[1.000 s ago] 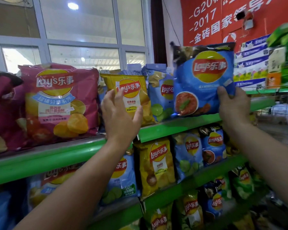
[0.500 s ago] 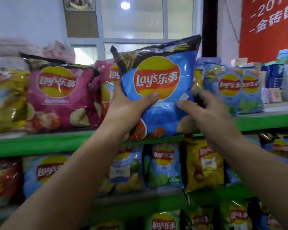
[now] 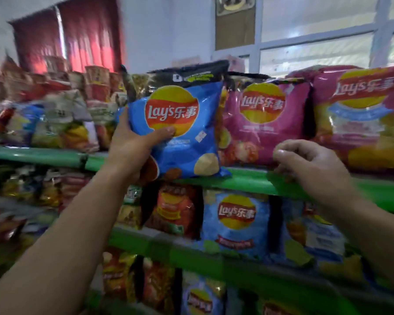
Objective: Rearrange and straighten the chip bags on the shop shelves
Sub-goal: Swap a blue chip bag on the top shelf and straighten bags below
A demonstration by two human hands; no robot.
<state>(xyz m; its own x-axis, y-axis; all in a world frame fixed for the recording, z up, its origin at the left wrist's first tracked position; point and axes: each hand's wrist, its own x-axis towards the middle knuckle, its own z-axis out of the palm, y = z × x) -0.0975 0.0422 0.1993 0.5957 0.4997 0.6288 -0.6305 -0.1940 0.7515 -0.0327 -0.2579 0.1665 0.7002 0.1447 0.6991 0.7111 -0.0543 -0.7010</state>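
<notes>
Left hand [image 3: 132, 144] grasps blue bag [image 3: 180, 133], seating it on shelf [image 3: 248, 180]; right hand [image 3: 309, 160], 3 o'clock, slack and empty; next, probably square it upright.

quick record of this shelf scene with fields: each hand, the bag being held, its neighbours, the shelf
left hand: grips the blue chip bag by its lower left side, thumb across the front
right hand: fingers loosely curled, holds nothing, in front of the top shelf edge
blue chip bag: roughly upright, bottom at the top shelf's front edge; unclear whether it rests there
neighbours: pink chip bag just to its right, then a larger pink bag
shelf below: more chip bags, including a light blue bag
</notes>
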